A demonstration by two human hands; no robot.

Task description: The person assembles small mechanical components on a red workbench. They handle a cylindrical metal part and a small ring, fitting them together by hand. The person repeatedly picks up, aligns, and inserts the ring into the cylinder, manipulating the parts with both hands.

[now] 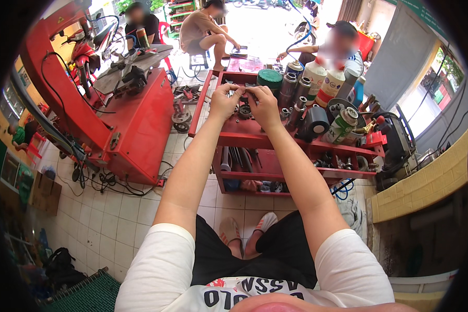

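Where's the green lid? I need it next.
In the head view, the green lid sits at the back of the red cart, just right of the right hand, beside the metal canisters.

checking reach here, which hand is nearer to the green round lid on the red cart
Right. The right hand is just below-left of the green round lid; the left hand is farther left, beyond the right.
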